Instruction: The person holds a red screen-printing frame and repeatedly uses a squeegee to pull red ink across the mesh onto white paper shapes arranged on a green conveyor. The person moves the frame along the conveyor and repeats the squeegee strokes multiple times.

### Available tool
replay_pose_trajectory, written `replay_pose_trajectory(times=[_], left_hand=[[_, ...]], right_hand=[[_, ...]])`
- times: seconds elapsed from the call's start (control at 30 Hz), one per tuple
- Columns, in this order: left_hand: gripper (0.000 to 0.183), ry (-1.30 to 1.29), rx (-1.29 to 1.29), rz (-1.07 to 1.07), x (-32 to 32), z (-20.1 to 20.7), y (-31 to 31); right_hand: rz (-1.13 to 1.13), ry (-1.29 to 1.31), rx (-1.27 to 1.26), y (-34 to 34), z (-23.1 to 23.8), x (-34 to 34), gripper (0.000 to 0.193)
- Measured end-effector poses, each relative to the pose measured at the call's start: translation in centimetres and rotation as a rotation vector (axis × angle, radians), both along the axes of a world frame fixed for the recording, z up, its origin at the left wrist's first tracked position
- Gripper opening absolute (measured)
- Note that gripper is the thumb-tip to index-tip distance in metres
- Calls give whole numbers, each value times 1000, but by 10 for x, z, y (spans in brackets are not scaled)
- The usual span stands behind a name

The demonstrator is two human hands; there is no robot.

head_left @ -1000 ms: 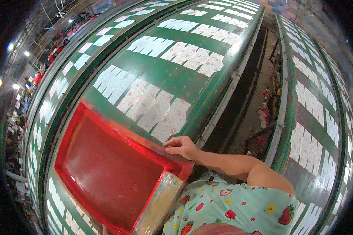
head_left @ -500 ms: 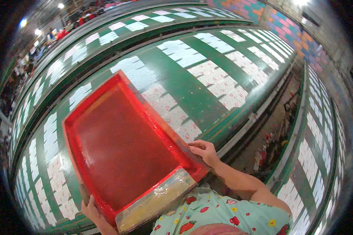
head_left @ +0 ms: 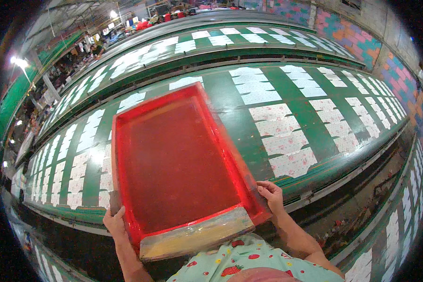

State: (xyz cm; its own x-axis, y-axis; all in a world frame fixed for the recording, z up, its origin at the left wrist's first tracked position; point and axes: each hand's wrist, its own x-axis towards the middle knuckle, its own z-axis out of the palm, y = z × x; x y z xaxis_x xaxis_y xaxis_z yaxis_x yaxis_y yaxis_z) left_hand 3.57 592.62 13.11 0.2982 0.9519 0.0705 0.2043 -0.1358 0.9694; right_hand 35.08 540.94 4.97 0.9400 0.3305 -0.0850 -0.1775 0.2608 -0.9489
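A large screen-printing frame [head_left: 181, 160] with a dark red mesh and bright red, wet-looking inner edges is held up in front of me, tilted over the near edge of a long green table [head_left: 228, 124]. My left hand [head_left: 115, 223] is closed on its left side near the bottom corner. On the right side, my right hand [head_left: 271, 194] pinches the frame's outer edge, fingers and thumb together. A shiny yellowish-grey band [head_left: 197, 232] covers the frame's near end, close to my body. Part of the table lies hidden behind the frame.
White cut fabric pieces [head_left: 283, 134], some with pink floral prints, lie in rows along the table. Another green table [head_left: 192, 58] with similar pieces runs behind it. A dark aisle [head_left: 357, 197] separates the near table from one at right. A patterned brick wall [head_left: 348, 35] stands far right.
The view has swung left and up. The frame now appears more upright and less slanted, further right in the picture. Both hands keep their hold on its sides.
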Motion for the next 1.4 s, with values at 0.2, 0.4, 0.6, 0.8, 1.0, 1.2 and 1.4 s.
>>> replay_pose_trajectory(times=[0.2, 0.4, 0.6, 0.8, 1.0, 1.2, 1.4], left_hand=[[29, 95, 56, 49, 40, 31, -99], [32, 159, 84, 86, 81, 41, -135], [38, 110, -15, 55, 139, -6, -155], [40, 199, 5, 59, 193, -9, -220], [38, 257, 60, 110, 236, 6, -318], [36, 248, 100, 146, 279, 42, -486], [38, 216, 50, 205, 303, 71, -597]], right_hand=[[9, -32, -34, -82, 10, 49, 34], [27, -27, 2, -105, 6, 90, 34], [1, -83, -248, -157, 16, 137, 34], [-5, -135, -126, -228, 9, 182, 35], [-75, -146, -180, -316, -18, 241, 36], [51, -94, -3, -450, -14, 304, 37], [76, -122, -23, -542, -2, 350, 34]])
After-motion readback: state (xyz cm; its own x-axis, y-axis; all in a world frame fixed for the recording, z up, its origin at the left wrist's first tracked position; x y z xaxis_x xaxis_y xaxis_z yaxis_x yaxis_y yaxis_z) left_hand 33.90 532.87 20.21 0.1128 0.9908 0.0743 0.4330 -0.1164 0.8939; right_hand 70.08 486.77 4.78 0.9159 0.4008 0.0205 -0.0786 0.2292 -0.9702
